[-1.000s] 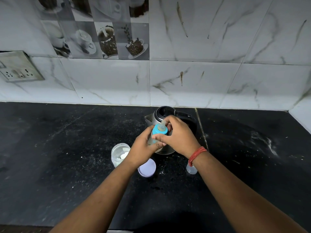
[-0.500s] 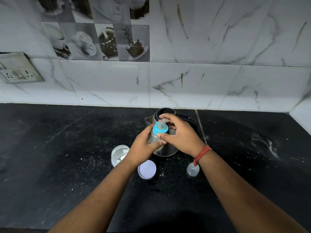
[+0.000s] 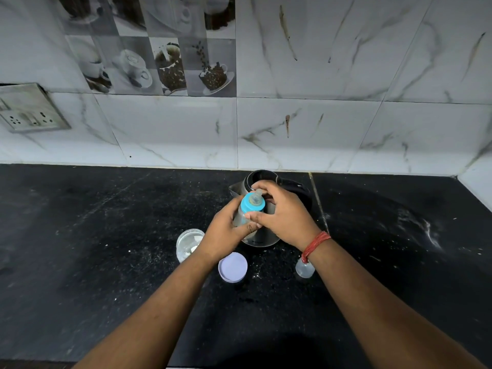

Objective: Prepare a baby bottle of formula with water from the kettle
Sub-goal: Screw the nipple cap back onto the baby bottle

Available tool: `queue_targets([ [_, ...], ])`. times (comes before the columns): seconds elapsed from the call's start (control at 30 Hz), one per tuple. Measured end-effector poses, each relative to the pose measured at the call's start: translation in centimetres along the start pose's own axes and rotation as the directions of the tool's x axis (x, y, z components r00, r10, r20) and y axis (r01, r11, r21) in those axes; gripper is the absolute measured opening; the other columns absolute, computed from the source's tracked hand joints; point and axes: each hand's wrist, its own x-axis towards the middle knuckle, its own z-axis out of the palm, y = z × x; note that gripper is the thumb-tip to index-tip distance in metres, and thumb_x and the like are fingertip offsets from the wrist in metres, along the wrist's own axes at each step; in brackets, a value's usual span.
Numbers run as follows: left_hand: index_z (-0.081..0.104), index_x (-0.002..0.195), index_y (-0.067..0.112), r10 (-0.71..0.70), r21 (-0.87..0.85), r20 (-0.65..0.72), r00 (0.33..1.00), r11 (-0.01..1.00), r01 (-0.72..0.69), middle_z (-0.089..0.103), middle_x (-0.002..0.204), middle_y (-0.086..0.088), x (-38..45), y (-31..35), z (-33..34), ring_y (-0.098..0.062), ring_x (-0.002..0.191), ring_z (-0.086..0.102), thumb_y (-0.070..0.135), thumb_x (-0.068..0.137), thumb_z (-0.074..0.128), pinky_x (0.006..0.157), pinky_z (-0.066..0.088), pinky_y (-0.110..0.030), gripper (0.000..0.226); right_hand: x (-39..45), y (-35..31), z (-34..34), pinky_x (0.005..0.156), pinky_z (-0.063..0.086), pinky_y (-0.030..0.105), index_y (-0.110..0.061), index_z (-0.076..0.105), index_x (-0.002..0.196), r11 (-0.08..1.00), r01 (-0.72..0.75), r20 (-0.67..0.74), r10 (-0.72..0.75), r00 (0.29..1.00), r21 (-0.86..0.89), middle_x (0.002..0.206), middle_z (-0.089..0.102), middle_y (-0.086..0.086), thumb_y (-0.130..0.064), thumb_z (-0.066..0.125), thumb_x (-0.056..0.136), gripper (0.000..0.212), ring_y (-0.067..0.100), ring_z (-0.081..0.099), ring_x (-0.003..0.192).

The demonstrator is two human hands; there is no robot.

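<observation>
The bottle [image 3: 241, 218] I hold is clear, with a bright blue collar [image 3: 252, 204] and a pale see-through teat [image 3: 257, 195]. The kettle [image 3: 262, 237] behind it is silver steel with a black rim. On my right wrist is a red thread [image 3: 316, 243]. The counter [image 3: 106, 235] is black, speckled with white. The jar [image 3: 187, 243] is clear with white inside; the lid [image 3: 232, 267] is pale lilac; the cap [image 3: 305, 270] is clear. The wall tiles [image 3: 319, 123] are white marble with grey and brown veins, some printed with grey-and-brown coffee cups.
</observation>
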Motion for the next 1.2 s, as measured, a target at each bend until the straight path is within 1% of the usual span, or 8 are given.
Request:
queue_targets([
  [0.2, 0.058, 0.129, 0.036, 0.011, -0.023, -0.008, 1.000, 1.000, -0.011, 0.072, 0.119, 0.011, -0.3, 0.3, 0.6, -0.007, 0.110, 0.067, 0.019, 0.089, 0.080, 0.094, 0.054, -0.023, 0.049, -0.3, -0.6, 1.1, 0.086, 0.050, 0.032, -0.017, 0.062, 0.107, 0.991, 0.066, -0.137, -0.082, 0.987, -0.120, 0.105, 0.059, -0.008, -0.047, 0.089, 0.068, 0.056, 0.014, 0.057, 0.099],
  [0.33, 0.059, 0.132, 0.030, -0.006, -0.038, 0.004, 1.000, 0.999, 0.006, 0.072, 0.117, 0.011, -0.3, 0.0, 0.5, -0.005, 0.108, 0.068, 0.010, 0.087, 0.080, 0.092, 0.052, -0.019, 0.053, -0.3, -0.7, 0.9, 0.084, 0.050, 0.031, -0.020, 0.059, 0.107, 0.977, 0.012, -0.098, -0.034, 0.995, -0.211, 0.106, 0.056, -0.010, -0.055, 0.088, 0.063, 0.063, 0.012, 0.054, 0.100],
  [0.47, 0.058, 0.133, 0.035, 0.002, -0.056, -0.016, 1.000, 0.998, -0.002, 0.071, 0.123, 0.011, -0.1, 0.0, 0.2, -0.008, 0.114, 0.067, 0.019, 0.089, 0.080, 0.098, 0.053, -0.026, 0.052, -0.2, -0.3, -0.4, 0.107, 0.047, 0.034, -0.021, 0.053, 0.135, 1.000, -0.007, 0.049, 0.007, 0.999, 0.001, 0.133, 0.058, -0.008, -0.029, 0.090, 0.072, 0.074, 0.007, 0.056, 0.120],
  [0.57, 0.057, 0.134, 0.036, 0.009, -0.050, -0.012, 1.000, 0.999, -0.010, 0.071, 0.126, 0.012, -0.1, 0.2, 0.1, -0.006, 0.118, 0.066, 0.024, 0.088, 0.081, 0.102, 0.052, -0.027, 0.054, -0.1, 0.1, -1.2, 0.113, 0.045, 0.037, -0.026, 0.051, 0.141, 0.995, 0.002, 0.106, -0.013, 0.994, 0.100, 0.137, 0.061, -0.009, -0.014, 0.083, 0.079, 0.071, 0.006, 0.056, 0.128],
  [0.77, 0.057, 0.129, 0.040, 0.035, -0.005, -0.021, 0.999, 0.999, -0.035, 0.071, 0.122, 0.013, 0.0, 0.6, 0.4, -0.002, 0.114, 0.065, 0.021, 0.088, 0.081, 0.097, 0.050, -0.020, 0.052, -0.2, -0.7, -0.7, 0.097, 0.050, 0.026, -0.022, 0.063, 0.121, 1.000, 0.022, -0.044, -0.022, 0.999, 0.008, 0.113, 0.062, -0.015, -0.018, 0.088, 0.073, 0.055, 0.002, 0.060, 0.108],
  [0.9, 0.056, 0.124, 0.045, 0.047, 0.023, -0.034, 0.998, 0.999, -0.046, 0.071, 0.119, 0.017, 0.1, 0.6, 0.6, 0.000, 0.112, 0.065, 0.023, 0.088, 0.080, 0.093, 0.050, -0.016, 0.048, 0.0, -1.0, -0.2, 0.087, 0.046, 0.018, -0.019, 0.066, 0.115, 0.995, 0.065, -0.062, -0.070, 0.996, -0.080, 0.111, 0.059, -0.011, -0.026, 0.087, 0.074, 0.047, 0.005, 0.057, 0.100],
  [1.03, 0.057, 0.129, 0.040, 0.047, 0.022, -0.035, 0.998, 0.999, -0.046, 0.071, 0.121, 0.016, 0.3, 0.5, 0.2, 0.000, 0.112, 0.066, 0.023, 0.088, 0.081, 0.095, 0.050, -0.018, 0.051, 0.2, -1.1, -1.2, 0.099, 0.044, 0.020, -0.021, 0.064, 0.127, 0.996, 0.088, -0.018, -0.089, 0.996, -0.032, 0.120, 0.063, -0.011, -0.015, 0.082, 0.077, 0.054, 0.005, 0.059, 0.111],
  [1.2, 0.056, 0.130, 0.042, 0.045, 0.036, -0.029, 0.999, 0.998, -0.044, 0.070, 0.122, 0.018, 0.5, 0.3, 0.0, -0.001, 0.114, 0.066, 0.023, 0.087, 0.082, 0.097, 0.050, -0.019, 0.053, 0.4, -1.2, -1.6, 0.108, 0.047, 0.035, -0.025, 0.044, 0.138, 1.000, 0.028, 0.049, -0.028, 0.998, -0.002, 0.123, 0.066, -0.011, -0.012, 0.079, 0.075, 0.074, 0.009, 0.062, 0.118],
])
